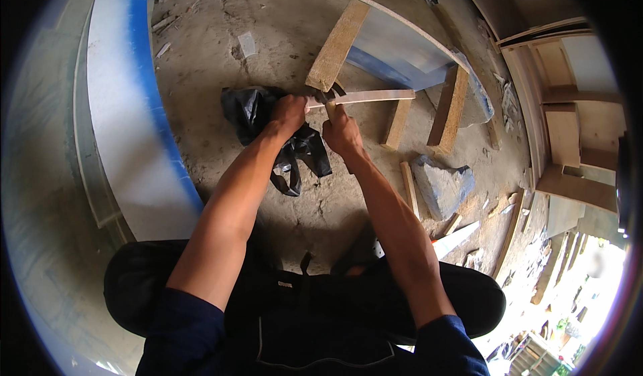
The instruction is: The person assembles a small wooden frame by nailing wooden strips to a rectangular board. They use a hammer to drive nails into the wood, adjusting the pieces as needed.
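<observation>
My left hand is closed on the near end of a thin pale wooden strip, which points off to the right. In my right hand is the light wooden handle of a hammer. Its dark head lies across the strip, just right of my left fingers; whether it touches the wood I cannot tell. A crumpled black plastic bag rests on the ground under and beside my left hand. Just beyond the strip stands a bluish panel with rough wooden blocks at its ends.
A grey stone block sits right of my right forearm, beside a saw blade and wood offcuts. Along the left runs a long white board with a blue edge. Wooden cabinet frames stand at the far right.
</observation>
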Demonstrator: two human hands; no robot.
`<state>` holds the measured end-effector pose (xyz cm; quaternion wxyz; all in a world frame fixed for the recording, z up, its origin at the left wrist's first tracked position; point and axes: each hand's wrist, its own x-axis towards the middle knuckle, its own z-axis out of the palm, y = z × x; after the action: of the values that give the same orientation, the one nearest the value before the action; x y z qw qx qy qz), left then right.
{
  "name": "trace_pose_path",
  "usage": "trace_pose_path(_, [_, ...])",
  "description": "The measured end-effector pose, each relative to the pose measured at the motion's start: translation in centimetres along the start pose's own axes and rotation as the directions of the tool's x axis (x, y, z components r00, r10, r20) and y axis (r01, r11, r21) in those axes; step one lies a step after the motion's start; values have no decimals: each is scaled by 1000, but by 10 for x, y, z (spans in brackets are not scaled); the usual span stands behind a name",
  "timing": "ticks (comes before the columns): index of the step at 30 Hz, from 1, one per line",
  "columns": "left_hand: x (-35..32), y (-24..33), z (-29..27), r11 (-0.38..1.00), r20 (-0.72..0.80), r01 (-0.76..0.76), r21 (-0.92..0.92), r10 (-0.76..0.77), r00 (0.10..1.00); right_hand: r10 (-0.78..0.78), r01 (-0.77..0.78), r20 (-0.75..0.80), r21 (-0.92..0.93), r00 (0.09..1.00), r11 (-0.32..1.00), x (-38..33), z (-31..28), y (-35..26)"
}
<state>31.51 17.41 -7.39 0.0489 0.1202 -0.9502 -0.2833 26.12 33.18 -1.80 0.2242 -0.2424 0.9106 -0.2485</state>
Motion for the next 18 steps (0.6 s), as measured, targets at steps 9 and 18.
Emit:
trace_pose_path(9, [-3, -9, 16, 997, 12, 67, 35, -67, 998, 18, -6, -106, 118, 994, 993, -9, 10, 2])
trace_pose_path(18, [1, -7, 6, 998, -10, -40, 57, 41, 999, 96, -96, -18, 44, 995, 994, -3, 0, 11])
